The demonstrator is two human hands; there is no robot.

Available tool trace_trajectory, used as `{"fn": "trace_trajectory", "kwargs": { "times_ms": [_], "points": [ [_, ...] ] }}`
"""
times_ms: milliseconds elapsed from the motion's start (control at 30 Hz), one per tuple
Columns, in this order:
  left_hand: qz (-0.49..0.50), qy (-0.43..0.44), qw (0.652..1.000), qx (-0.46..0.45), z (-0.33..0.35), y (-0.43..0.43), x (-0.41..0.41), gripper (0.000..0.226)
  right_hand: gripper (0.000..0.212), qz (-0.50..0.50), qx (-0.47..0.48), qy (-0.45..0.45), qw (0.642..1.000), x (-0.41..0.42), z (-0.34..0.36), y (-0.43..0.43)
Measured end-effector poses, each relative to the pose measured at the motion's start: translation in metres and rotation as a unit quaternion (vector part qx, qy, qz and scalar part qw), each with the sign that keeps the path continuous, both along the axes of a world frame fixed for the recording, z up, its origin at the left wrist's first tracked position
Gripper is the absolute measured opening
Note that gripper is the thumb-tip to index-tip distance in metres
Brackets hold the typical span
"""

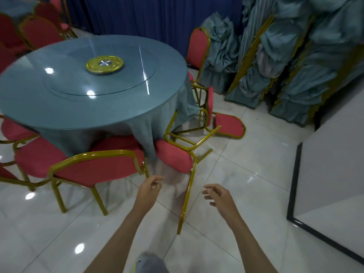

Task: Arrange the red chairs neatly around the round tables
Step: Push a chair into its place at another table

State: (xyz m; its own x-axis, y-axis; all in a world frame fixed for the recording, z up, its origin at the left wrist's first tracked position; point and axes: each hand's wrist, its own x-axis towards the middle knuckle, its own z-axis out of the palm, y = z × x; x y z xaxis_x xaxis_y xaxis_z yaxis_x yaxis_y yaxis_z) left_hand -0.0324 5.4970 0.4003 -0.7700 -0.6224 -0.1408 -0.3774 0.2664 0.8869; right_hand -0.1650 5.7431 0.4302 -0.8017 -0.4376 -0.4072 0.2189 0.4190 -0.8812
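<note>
Left hand (150, 187) and right hand (216, 196), both loosely curled and empty, flank the back of tipped chair 1 (174, 158) beside the table (59, 117); judged step: righting it, needing grips on its frame; chair 2 (228, 124) lies tipped beyond.
</note>
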Motion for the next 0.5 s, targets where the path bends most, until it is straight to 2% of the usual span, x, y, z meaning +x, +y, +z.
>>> {"fn": "trace_trajectory", "kwargs": {
  "times_ms": [200, 400, 500],
  "points": [
    [0.011, 0.012, 1.0, 0.003, 0.007, 0.024, -0.046, 0.019, 0.017, 0.022, 0.007, -0.005, 1.0, -0.048, -0.005, 0.011],
    [0.055, 0.017, 0.998, 0.019, -0.009, 0.011, -0.094, 0.016, 0.017, 0.084, 0.025, -0.004, 0.996, -0.108, -0.016, -0.024],
    [0.084, 0.028, 0.994, 0.06, -0.024, -0.003, -0.12, 0.016, 0.018, 0.108, 0.043, 0.0, 0.993, -0.143, -0.02, -0.048]
  ]
}}
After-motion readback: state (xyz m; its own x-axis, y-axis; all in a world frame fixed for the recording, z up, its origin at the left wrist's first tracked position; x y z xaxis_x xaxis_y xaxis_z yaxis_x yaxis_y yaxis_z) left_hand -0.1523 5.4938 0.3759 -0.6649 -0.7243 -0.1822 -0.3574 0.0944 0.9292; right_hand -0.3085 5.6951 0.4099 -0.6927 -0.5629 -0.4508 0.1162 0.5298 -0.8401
